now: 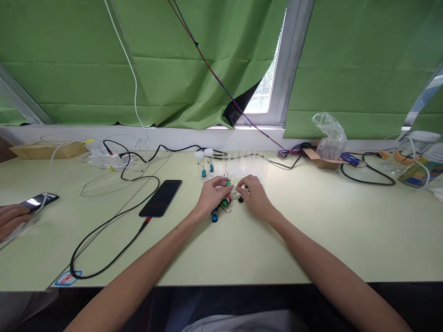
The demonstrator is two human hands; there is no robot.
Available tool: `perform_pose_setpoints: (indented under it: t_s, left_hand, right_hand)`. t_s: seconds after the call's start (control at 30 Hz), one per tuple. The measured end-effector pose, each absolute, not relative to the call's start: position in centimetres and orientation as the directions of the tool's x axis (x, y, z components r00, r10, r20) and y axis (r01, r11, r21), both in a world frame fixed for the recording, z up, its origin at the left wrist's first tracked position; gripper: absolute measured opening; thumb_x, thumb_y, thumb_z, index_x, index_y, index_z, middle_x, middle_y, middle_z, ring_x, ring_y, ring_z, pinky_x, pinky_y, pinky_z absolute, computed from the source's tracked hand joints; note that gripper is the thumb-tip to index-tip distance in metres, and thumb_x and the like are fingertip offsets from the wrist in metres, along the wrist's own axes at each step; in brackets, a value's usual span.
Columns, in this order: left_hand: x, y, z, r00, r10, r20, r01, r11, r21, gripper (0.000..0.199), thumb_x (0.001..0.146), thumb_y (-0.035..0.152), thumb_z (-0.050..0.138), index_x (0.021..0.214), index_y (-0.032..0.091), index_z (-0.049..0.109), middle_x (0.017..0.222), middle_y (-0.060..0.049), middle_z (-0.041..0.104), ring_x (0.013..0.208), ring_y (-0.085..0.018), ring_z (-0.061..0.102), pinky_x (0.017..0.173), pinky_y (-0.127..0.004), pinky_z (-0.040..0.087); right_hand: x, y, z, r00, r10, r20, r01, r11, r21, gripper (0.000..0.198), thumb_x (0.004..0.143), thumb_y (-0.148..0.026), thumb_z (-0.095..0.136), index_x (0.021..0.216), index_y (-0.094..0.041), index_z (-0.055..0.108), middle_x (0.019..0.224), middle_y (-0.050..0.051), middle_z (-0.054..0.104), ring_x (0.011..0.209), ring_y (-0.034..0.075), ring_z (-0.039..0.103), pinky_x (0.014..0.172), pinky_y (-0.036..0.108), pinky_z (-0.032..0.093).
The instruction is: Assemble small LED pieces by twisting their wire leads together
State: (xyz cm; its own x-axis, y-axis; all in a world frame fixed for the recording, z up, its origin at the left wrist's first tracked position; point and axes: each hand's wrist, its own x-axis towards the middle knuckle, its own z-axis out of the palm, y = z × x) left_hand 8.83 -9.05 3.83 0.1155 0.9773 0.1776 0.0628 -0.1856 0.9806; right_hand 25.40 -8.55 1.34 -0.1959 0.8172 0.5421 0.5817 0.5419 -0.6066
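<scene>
Over the middle of the table, my left hand (212,196) is closed, its fingertips pinching a small green part with thin wire leads (229,183). Close beside it, my right hand (255,196) has thumb and fingers brought together near the wires; what they hold is too small to make out. Beneath the hands lies a little pile of parts: another green part (224,202), a blue round part (214,218) and a black round part (241,199). Just behind stand two clear vials with white caps (208,159), blue parts inside, and a row of clear tubes (247,163).
A black phone (160,198) with a charging cable (104,224) lies to the left. Another person's hand (14,219) rests by a second phone (41,201). Along the back are a power strip (105,159), an open cardboard box (321,160) and clear jars (408,154).
</scene>
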Motion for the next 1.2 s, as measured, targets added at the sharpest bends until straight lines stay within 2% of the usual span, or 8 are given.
perform_pose_setpoints:
  t_s: [0.17, 0.3, 0.47, 0.7, 0.9, 1.2]
  left_hand:
    - [9.3, -9.6, 4.0, 0.196, 0.976, 0.095, -0.006, -0.096, 0.995, 0.036, 0.065, 0.034, 0.081, 0.09, 0.015, 0.064, 0.075, -0.002, 0.063, 0.059, -0.015, 0.063, 0.059, -0.03, 0.05]
    - [9.4, -9.9, 4.1, 0.227, 0.972, 0.063, -0.019, -0.06, 0.998, 0.036, 0.065, 0.034, 0.082, 0.091, 0.015, 0.065, 0.072, -0.003, 0.065, 0.061, -0.016, 0.065, 0.062, -0.031, 0.051]
    - [9.4, -9.9, 4.2, 0.293, 0.956, 0.033, -0.07, -0.013, 0.997, 0.035, 0.066, 0.034, 0.082, 0.092, 0.015, 0.066, 0.072, -0.004, 0.067, 0.066, -0.017, 0.067, 0.071, -0.035, 0.055]
    - [9.5, -10.2, 4.2, 0.344, 0.938, -0.036, -0.112, 0.079, 0.991, 0.03, 0.069, 0.027, 0.08, 0.093, 0.014, 0.068, 0.075, -0.006, 0.069, 0.068, -0.016, 0.067, 0.079, -0.036, 0.054]
    - [9.5, -10.3, 4.5, 0.353, 0.933, -0.074, -0.139, 0.13, 0.982, 0.022, 0.072, 0.023, 0.077, 0.09, 0.013, 0.07, 0.081, -0.009, 0.071, 0.07, -0.015, 0.067, 0.08, -0.034, 0.054]
    - [9.4, -10.1, 4.2, 0.357, 0.931, -0.08, -0.149, 0.142, 0.979, 0.024, 0.073, 0.021, 0.076, 0.094, 0.012, 0.07, 0.084, -0.009, 0.071, 0.072, -0.015, 0.068, 0.081, -0.033, 0.054]
  right_hand:
    - [25.4, -8.5, 1.6, -0.093, 0.8, 0.592, 0.484, 0.556, -0.675, 0.007, 0.089, -0.02, 0.052, 0.083, -0.02, 0.056, 0.088, 0.005, 0.06, 0.087, 0.02, 0.053, 0.074, 0.032, 0.044]
    - [25.2, -8.7, 1.9, -0.094, 0.811, 0.577, 0.439, 0.554, -0.707, 0.008, 0.089, -0.022, 0.052, 0.082, -0.021, 0.056, 0.087, 0.004, 0.061, 0.083, 0.018, 0.055, 0.07, 0.031, 0.045]
    - [25.2, -8.8, 1.9, -0.108, 0.813, 0.572, 0.419, 0.559, -0.716, 0.01, 0.09, -0.026, 0.052, 0.082, -0.021, 0.056, 0.086, 0.004, 0.061, 0.081, 0.017, 0.055, 0.069, 0.03, 0.045]
    - [25.2, -8.9, 1.9, -0.126, 0.809, 0.573, 0.417, 0.568, -0.71, 0.009, 0.089, -0.025, 0.051, 0.083, -0.021, 0.057, 0.088, 0.004, 0.062, 0.079, 0.017, 0.055, 0.069, 0.031, 0.046]
    - [25.3, -8.9, 2.0, -0.143, 0.805, 0.576, 0.389, 0.581, -0.715, 0.01, 0.089, -0.023, 0.051, 0.083, -0.021, 0.058, 0.089, 0.004, 0.063, 0.082, 0.016, 0.057, 0.071, 0.03, 0.047]
    - [25.4, -8.8, 2.0, -0.14, 0.809, 0.571, 0.383, 0.576, -0.722, 0.01, 0.088, -0.023, 0.051, 0.083, -0.021, 0.059, 0.088, 0.004, 0.064, 0.082, 0.016, 0.058, 0.072, 0.03, 0.048]
